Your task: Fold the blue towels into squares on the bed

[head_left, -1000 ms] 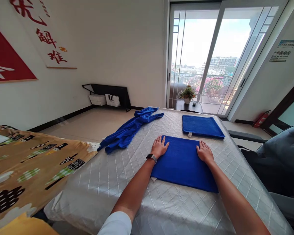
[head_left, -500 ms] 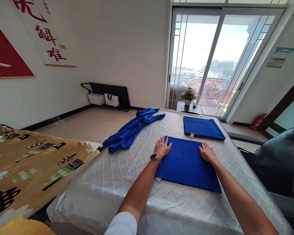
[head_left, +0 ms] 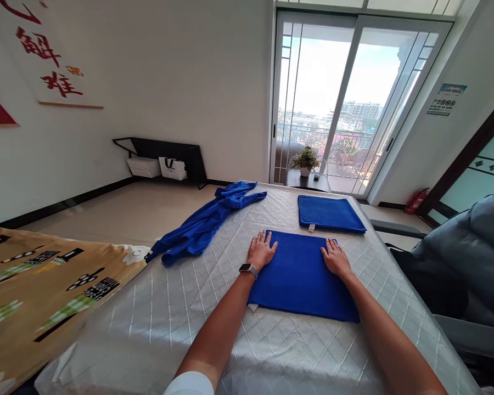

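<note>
A white pot (head_left: 305, 171) holds a leafy plant (head_left: 307, 157) near the glass door (head_left: 346, 109); the contents of the white handled bag (head_left: 173, 169) are hidden. Both forearms reach forward, the left hand (head_left: 262, 250) (smartwatch (head_left: 249, 269) on its wrist) and right hand (head_left: 336, 257) palm-down, fingers extended, gripping nothing. They press opposite sides of the folded blue cloth (head_left: 300, 280), flat on the silver quilted cover (head_left: 168, 318), nearer than a second folded blue cloth (head_left: 331, 213).

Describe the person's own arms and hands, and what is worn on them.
Both the left hand and right hand are gloveless. The left wrist wears a watch with a dark, rectangular face and greyish band. A pale sleeve shows on the left arm; none shows on the right.
</note>
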`<control>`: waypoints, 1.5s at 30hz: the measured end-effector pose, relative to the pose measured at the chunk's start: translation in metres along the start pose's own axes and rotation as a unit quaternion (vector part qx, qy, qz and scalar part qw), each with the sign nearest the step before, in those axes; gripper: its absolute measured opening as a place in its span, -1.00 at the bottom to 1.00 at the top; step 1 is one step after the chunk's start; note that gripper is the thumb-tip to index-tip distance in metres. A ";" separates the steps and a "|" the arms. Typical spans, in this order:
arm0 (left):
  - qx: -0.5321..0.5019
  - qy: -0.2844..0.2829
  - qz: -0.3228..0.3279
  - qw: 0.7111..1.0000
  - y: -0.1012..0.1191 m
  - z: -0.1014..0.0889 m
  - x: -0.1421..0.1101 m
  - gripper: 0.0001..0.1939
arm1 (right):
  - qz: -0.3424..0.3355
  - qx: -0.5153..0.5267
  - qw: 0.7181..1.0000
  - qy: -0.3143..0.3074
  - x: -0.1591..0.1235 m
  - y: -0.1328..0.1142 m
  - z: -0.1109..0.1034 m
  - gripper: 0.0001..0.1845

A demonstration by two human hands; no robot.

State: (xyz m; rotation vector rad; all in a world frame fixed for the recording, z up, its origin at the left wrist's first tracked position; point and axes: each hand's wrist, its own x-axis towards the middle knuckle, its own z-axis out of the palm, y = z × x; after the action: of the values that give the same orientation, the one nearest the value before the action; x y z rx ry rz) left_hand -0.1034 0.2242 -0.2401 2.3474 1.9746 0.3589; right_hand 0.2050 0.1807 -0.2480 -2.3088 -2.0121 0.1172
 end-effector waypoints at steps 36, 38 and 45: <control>-0.064 -0.023 0.169 0.983 0.174 0.039 0.002 -0.25 | 0.021 0.024 0.999 0.020 -0.002 0.001 0.002 -0.24; -0.058 -0.020 0.134 0.989 0.149 0.034 0.004 -0.22 | 0.026 0.023 0.999 0.019 -0.001 0.001 0.002 -0.21; -0.005 -0.004 -0.008 1.000 0.029 0.002 0.011 -0.18 | 0.033 0.024 0.999 0.010 0.000 0.000 0.000 -0.19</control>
State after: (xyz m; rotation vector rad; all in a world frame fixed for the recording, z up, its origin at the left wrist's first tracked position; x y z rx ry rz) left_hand -0.0736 0.2303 -0.2355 2.3221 1.9822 0.3580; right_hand 0.2052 0.1808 -0.2482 -2.3378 -1.9035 0.1436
